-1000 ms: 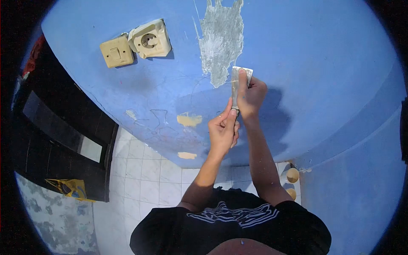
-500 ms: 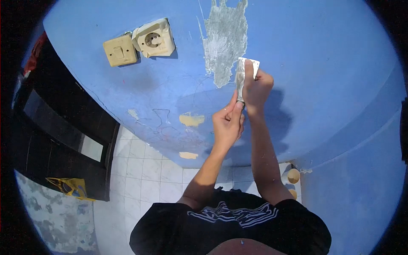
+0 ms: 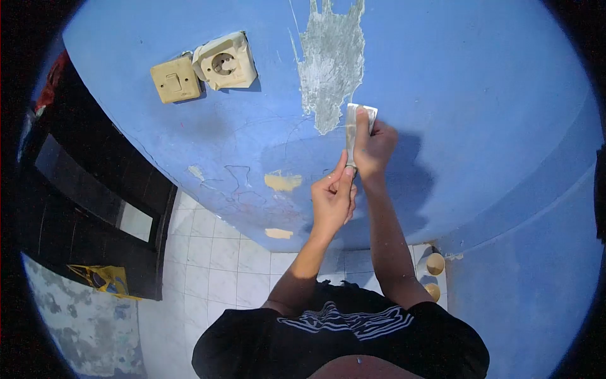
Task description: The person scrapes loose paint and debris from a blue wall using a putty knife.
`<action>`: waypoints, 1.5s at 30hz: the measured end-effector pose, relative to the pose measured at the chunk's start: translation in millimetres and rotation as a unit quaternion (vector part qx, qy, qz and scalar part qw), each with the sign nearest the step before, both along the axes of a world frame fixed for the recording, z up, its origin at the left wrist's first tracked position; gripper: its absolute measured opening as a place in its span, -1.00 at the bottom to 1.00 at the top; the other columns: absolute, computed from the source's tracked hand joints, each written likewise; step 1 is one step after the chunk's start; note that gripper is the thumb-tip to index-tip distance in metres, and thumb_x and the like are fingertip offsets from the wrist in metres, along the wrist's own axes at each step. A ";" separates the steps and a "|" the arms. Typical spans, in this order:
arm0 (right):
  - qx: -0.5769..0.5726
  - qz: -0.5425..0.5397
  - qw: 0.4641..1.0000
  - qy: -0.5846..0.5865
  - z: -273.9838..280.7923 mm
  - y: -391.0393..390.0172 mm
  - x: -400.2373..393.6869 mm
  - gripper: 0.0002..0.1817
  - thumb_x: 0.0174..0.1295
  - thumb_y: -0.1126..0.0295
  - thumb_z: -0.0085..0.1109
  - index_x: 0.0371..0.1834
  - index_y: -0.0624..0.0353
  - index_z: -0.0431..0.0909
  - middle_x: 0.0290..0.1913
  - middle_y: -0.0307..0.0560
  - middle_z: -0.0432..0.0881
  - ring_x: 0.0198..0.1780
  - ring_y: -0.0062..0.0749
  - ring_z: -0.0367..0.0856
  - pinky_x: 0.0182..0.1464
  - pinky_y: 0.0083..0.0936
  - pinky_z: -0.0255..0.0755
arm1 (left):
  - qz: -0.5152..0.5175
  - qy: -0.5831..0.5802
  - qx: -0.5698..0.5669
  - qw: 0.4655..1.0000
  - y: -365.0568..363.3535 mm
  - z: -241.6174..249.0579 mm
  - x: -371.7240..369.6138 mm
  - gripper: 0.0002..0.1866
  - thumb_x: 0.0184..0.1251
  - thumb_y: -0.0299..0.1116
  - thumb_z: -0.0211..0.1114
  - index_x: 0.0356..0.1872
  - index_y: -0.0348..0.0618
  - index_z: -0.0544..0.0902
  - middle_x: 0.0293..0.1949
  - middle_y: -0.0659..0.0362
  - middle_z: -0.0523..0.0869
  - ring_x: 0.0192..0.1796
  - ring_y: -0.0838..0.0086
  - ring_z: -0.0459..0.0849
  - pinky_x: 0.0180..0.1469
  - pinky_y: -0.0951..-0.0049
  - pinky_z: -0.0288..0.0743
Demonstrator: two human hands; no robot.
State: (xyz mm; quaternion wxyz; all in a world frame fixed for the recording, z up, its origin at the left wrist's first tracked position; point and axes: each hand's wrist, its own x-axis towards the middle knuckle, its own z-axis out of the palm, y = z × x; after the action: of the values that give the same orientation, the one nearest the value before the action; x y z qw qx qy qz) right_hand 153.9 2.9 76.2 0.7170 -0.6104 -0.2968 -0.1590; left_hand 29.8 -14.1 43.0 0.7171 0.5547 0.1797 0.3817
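A putty knife [image 3: 351, 132] stands blade-up against the blue wall [image 3: 454, 95], its wide metal edge just below and right of a scraped grey patch [image 3: 332, 63]. Around its lower end, at the handle, the fingers of my left hand [image 3: 332, 201] are closed; the handle itself is mostly hidden. My right hand [image 3: 374, 148] grips the blade from the right, its thumb pressed flat along the blade's face and the other fingers curled behind.
Left of the patch, a light switch [image 3: 175, 79] and a loosely seated socket [image 3: 225, 62] jut from the wall. Lower down are cream bare spots [image 3: 283, 182]. White floor tiles [image 3: 218, 259] lie beneath, with round beige objects [image 3: 435, 263] at right and a dark door [image 3: 95, 189] at left.
Both hands and the putty knife have moved down the wall and slightly left, away from the patch's right side. The grip looks the same.
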 end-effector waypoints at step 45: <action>0.014 0.018 0.998 0.057 -11.3 5.6 -14.4 -0.46 0.38 0.17 0.18 -0.72 0.29 0.44 -0.78 -0.28 0.29 -0.63 -0.72 0.21 -0.59 -0.44 0.11 | -0.002 0.035 0.026 0.999 10.2 1.0 -19.9 -0.57 0.52 -0.28 0.18 0.35 -0.11 0.49 -0.66 0.33 0.47 -0.76 0.73 0.29 -0.78 0.64 0.11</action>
State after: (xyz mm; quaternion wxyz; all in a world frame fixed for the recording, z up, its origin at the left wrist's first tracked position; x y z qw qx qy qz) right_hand 139.6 8.5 64.8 0.7439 -0.6030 -0.2643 -0.1147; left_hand 10.0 -3.9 44.0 0.6964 0.5865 0.1935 0.3655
